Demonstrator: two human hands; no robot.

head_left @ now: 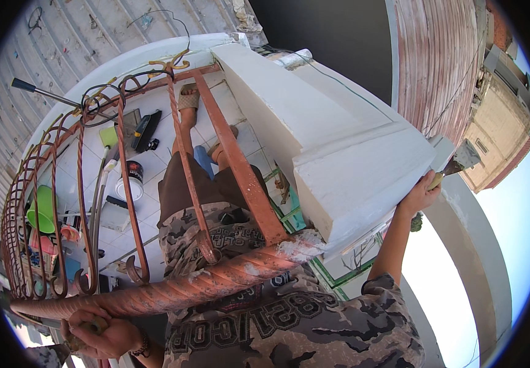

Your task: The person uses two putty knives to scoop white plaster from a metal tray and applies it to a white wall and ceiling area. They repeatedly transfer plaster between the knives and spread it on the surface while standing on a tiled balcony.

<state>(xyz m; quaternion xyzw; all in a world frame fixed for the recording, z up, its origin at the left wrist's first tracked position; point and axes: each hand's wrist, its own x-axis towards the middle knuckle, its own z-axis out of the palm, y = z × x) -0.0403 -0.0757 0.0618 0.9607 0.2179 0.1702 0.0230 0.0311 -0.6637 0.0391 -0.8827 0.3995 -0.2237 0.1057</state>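
Observation:
My right hand (421,194) is closed on the handle of a putty knife (464,157), held out at the far right by the edge of the white-painted pillar (354,178). Its wide blade looks smeared with pale paste. At the lower left, my left hand (102,336) is wrapped round the wooden handle of a second flat-bladed tool, which looks like a putty knife (49,354); the frame's dark rim cuts off part of its blade. That hand is just below the twisted rust-brown handrail (179,288). White residue lies on the rail's end, where it meets the pillar.
Curled iron balusters (123,184) stand between me and the tiled balcony floor (148,214). On the tiles are a white bucket (131,187), a green basin (42,210), a broom head (146,130) and a grey tray (115,214). Corrugated roofs (440,55) lie beyond.

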